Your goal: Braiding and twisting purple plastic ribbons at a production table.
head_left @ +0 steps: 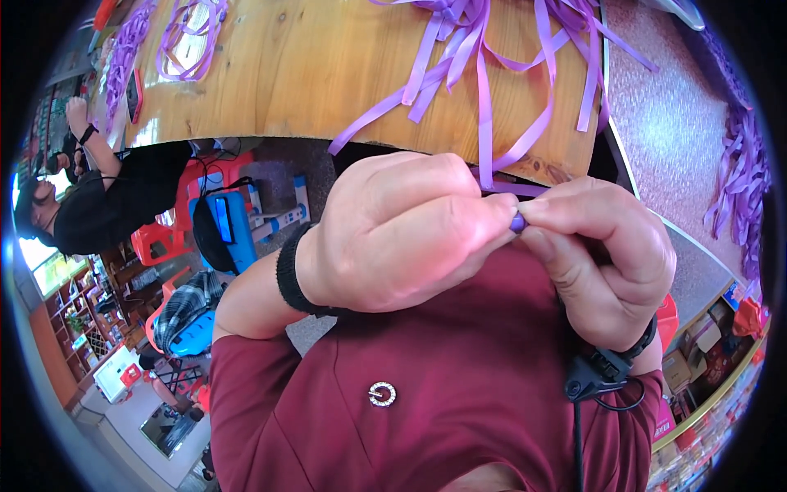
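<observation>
Just past the table's near edge, my left hand (402, 234) and my right hand (602, 254) meet fingertip to fingertip. Both are closed in a pinch on a purple ribbon (517, 222), of which only a small folded bit shows between them. The rest of that piece is hidden by my fingers. Behind my hands, a loose heap of purple ribbons (467, 41) lies on the wooden table (287, 90), several ends trailing toward the near edge. One strand hangs down close behind my fingertips.
A looped purple ribbon bundle (190, 49) and a braided-looking purple pile (127, 49) lie at the table's far left. More purple ribbons (738, 180) hang over a speckled surface (656, 107) on the right. Blue chairs (225, 234) and a person in black (123, 197) are at left.
</observation>
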### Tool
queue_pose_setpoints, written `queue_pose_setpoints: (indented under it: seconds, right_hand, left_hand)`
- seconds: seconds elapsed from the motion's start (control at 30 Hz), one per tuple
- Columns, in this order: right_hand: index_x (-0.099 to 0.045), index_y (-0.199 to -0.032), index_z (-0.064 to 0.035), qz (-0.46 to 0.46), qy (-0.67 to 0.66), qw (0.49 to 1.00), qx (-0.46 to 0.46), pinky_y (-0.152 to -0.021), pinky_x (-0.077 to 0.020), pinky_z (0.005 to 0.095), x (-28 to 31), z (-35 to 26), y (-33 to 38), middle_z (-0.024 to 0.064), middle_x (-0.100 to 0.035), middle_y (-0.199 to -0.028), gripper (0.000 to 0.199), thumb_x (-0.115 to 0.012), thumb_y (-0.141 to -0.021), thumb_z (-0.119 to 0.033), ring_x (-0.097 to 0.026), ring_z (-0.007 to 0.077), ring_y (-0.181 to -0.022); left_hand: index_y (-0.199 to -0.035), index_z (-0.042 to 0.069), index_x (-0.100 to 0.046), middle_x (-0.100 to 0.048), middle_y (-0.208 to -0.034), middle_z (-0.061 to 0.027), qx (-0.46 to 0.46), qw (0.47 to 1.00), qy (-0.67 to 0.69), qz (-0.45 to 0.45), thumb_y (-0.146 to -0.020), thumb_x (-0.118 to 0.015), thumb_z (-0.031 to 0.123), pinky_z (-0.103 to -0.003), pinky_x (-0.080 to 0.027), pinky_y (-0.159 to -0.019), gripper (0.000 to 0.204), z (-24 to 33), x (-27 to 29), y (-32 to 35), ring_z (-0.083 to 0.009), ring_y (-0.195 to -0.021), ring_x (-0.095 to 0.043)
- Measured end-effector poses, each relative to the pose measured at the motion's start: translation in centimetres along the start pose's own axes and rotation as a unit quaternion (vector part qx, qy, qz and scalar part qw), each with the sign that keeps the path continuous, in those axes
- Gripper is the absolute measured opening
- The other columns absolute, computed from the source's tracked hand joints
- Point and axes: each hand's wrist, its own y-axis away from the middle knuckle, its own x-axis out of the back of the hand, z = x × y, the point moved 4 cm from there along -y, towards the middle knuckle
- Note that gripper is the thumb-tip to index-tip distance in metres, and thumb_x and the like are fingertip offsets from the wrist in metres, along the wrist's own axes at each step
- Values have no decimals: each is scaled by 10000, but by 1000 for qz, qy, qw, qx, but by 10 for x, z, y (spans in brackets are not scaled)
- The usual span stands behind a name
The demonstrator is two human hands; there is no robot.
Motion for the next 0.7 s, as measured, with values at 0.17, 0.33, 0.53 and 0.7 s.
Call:
queue_pose_setpoints:
  seconds: [0.17, 0.33, 0.53, 0.7]
  right_hand:
    - [-577, -868, 36, -2, -90, 994, -60, -670, -464, 250, -4, 10, 1, 111, -597, -820, 117, -612, -756, 43, -583, 161, -746]
    - [-547, -928, 31, 22, -172, 982, -79, -711, -456, 230, -11, 11, 3, 95, -578, -899, 144, -581, -789, 40, -569, 130, -800]
    - [-514, -977, 34, 1, -181, 978, -101, -756, -442, 237, -9, 11, 4, 99, -555, -898, 175, -565, -811, 6, -553, 130, -816]
    - [-515, -971, 38, -13, -193, 981, 4, -760, -422, 236, -8, 16, 1, 111, -546, -918, 161, -552, -816, 9, -538, 148, -837]
  left_hand:
    - [-853, 7, -589, -498, -595, -42, 1, 1000, -25, -9, -687, -682, -23, -258, -364, -408, 193, 0, 1, -1, -150, -469, -460]
    - [-804, -4, -584, -520, -606, -64, 30, 999, 30, 18, -662, -656, -56, -257, -391, -416, 168, -3, 2, -2, -172, -478, -501]
    - [-866, 14, -580, -576, -675, -53, 51, 996, 51, 43, -713, -668, -20, -252, -397, -490, 179, -5, 0, 3, -145, -557, -510]
    - [-873, 10, -583, -574, -687, -57, 67, 996, 58, 29, -710, -663, -33, -250, -393, -489, 187, -3, 2, 3, -141, -561, -504]
